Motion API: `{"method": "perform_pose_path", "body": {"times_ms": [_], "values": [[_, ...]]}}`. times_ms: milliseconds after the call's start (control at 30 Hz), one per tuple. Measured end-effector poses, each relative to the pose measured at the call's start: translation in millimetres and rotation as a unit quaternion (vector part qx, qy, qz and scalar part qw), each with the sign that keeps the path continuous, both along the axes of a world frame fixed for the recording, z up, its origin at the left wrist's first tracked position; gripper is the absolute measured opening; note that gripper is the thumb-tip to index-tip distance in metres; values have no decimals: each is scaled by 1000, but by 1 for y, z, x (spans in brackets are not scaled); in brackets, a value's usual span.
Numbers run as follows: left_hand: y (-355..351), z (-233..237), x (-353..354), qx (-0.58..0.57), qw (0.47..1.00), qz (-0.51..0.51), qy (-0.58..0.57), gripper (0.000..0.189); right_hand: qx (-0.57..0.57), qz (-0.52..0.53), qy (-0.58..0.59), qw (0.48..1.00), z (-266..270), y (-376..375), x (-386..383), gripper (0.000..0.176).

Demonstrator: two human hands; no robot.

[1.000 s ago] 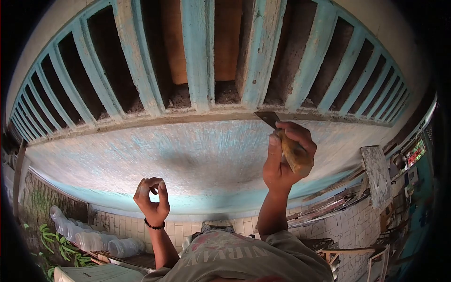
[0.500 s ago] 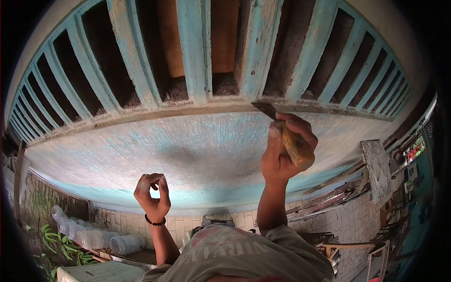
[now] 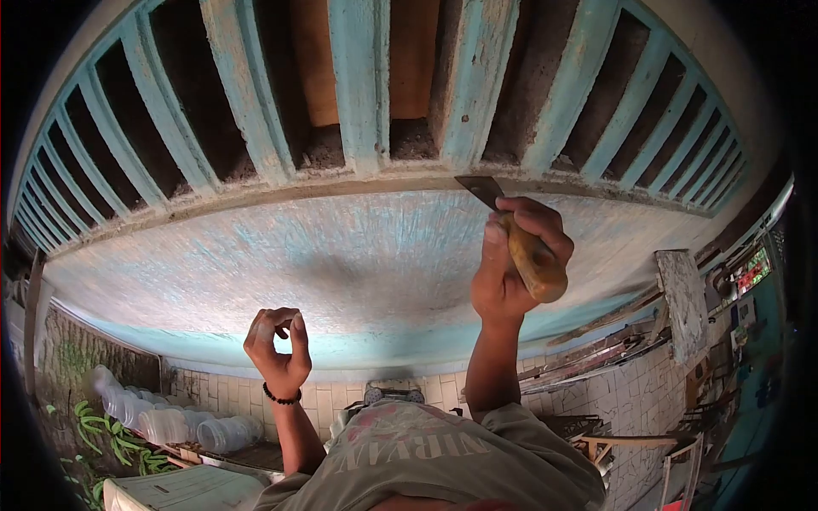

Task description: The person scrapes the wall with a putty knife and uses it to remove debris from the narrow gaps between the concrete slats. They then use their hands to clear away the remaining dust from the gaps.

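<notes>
My right hand (image 3: pixel 503 272) grips the yellowish, worn handle of a putty knife (image 3: pixel 537 266). Its flat metal blade points up and left, the tip overlapping the narrow ledge (image 3: pixel 409 182) beneath the slats. Behind the blade and below that ledge spreads the wall (image 3: pixel 375 247), its turquoise paint scraped and patchy. Lower left, my left hand (image 3: pixel 279 349) hovers before the wall, thumb and fingertips brought together in a ring with nothing visible inside. A dark beaded bracelet (image 3: pixel 281 395) circles that wrist.
Turquoise slats (image 3: pixel 362 85) with peeling paint and dark gaps run across the top. Clear plastic tubs (image 3: pixel 226 433) lie by green plants at lower left. At right, a weathered board (image 3: pixel 684 307) leans near long wooden pieces. Pale tiles (image 3: pixel 328 404) cover the floor.
The putty knife and my right hand have shifted slightly, the blade turning to show more of its face against the ledge. My left hand keeps its pinch. The view has tilted slightly.
</notes>
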State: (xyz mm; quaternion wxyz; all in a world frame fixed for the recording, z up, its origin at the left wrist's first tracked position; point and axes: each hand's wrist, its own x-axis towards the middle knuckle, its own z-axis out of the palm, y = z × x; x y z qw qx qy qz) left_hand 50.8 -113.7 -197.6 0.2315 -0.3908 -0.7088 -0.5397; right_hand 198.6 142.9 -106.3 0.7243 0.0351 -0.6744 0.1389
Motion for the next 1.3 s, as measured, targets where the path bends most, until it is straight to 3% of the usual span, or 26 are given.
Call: {"method": "perform_pose_path", "body": {"times_ms": [67, 100, 267, 367, 500, 600, 633, 800, 900, 1000, 1033, 1233, 1300], "values": [[1, 1, 3, 0, 1000, -4, -1, 7, -35, 57, 39, 997, -4, -2, -6, 33], [1, 2, 3, 1, 1000, -5, 0, 6, 40, -6, 81, 996, 5, -1, -9, 35], [-1, -1, 6, 1, 1000, -15, -1, 4, -50, 96, 114, 988, -6, -12, 4, 42], [2, -4, 7, -5, 999, -37, 11, 3, -102, 114, 118, 981, -20, -11, 8, 56], [15, -9, 12, -15, 997, -79, -7, 3, -135, 69, 115, 982, -37, -11, 18, 39], [30, -8, 18, -29, 991, -128, -9, 8, -139, 16, 139, 980, -41, -12, 16, 37], [36, -5, 18, -34, 987, -158, 10, 9, -114, 45, 178, 976, -36, -12, 10, 39], [61, 42, 14, -97, 926, -325, 166, 13, -154, -6, 161, 975, -66, -14, 5, 42], [82, 89, 25, -66, 906, -350, 227, 20, -195, 45, 153, 968, -83, -13, -9, 42], [112, 119, 37, 1, 873, -367, 320, 26, -314, 85, 30, 945, -102, -13, -11, 38], [123, 126, 42, 10, 862, -364, 353, 27, -302, 126, 41, 944, -104, -8, -15, 42], [197, 139, 53, -34, 788, -390, 476, 32, -241, -77, 84, 964, -107, -10, -40, 28], [222, 132, 46, -67, 771, -412, 480, 36, -204, -100, 42, 973, -110, -10, -33, 25]]}}
